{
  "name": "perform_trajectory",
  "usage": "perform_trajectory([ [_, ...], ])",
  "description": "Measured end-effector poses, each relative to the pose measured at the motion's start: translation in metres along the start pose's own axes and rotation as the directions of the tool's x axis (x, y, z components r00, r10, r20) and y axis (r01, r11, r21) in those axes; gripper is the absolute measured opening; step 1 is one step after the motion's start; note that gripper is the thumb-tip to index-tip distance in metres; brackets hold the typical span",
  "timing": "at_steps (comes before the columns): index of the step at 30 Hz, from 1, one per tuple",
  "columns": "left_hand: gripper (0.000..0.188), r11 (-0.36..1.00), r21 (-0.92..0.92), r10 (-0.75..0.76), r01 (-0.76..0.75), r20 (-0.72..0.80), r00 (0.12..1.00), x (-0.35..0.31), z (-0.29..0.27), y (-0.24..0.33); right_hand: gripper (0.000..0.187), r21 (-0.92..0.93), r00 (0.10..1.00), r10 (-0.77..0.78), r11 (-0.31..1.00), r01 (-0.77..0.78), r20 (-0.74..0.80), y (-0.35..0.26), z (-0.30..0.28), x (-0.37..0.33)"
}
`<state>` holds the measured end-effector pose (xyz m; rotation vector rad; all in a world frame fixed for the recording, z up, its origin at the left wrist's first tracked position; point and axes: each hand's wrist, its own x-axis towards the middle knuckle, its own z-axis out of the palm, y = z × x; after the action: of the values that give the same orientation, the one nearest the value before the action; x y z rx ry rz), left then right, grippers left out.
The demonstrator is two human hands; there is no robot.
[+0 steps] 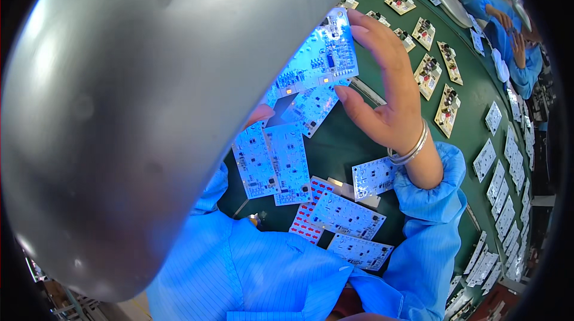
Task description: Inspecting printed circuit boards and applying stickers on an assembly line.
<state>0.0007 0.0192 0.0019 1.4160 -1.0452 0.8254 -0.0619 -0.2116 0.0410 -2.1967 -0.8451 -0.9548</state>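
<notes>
Under blue light, a white printed circuit board point(326, 52) is lifted above the work surface. My right hand point(391, 82) grips its right end, index finger at the upper corner and thumb at the lower edge. Of my left hand point(260, 114) only a fingertip shows, by the board's lower left; a large grey dome hides the rest. Below the raised board lies another circuit board point(312, 109). Nearer to me, two overlapping boards point(288, 162) lie side by side. A further board point(373, 177) rests next to my right wrist, which wears bangles.
The smooth grey dome point(131, 100) blocks the left side. Two boards point(348, 216) lie by a sheet with red arrows point(308, 216) close to my body. Component-laden boards point(427, 76) and rows of white boards point(505, 213) cover the green surface point(454, 141). A co-worker's hands point(515, 40) are at far right.
</notes>
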Motion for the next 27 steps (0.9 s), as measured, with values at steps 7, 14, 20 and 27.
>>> perform_trajectory([
  [7, 0.098, 0.999, -0.038, 0.039, -0.039, -0.003, 0.999, 0.000, -0.002, 0.000, 0.063, 0.049, 1.000, 0.001, 0.999, -0.002, 0.015, -0.002, 0.003, -0.002],
  [14, 0.092, 0.999, -0.018, 0.042, -0.042, 0.002, 0.999, -0.001, 0.011, -0.008, 0.063, 0.030, 0.999, 0.037, 0.999, -0.038, 0.029, 0.000, 0.001, -0.008],
  [20, 0.089, 0.999, 0.042, 0.003, -0.005, 0.041, 0.999, 0.006, 0.007, 0.011, 0.059, 0.075, 0.991, 0.119, 0.989, -0.124, 0.064, -0.010, 0.005, -0.003],
  [27, 0.060, 0.924, 0.074, -0.382, 0.376, 0.258, 0.888, 0.004, 0.004, 0.006, 0.028, 0.040, 0.980, 0.199, 0.979, -0.199, 0.009, -0.005, -0.002, -0.004],
])
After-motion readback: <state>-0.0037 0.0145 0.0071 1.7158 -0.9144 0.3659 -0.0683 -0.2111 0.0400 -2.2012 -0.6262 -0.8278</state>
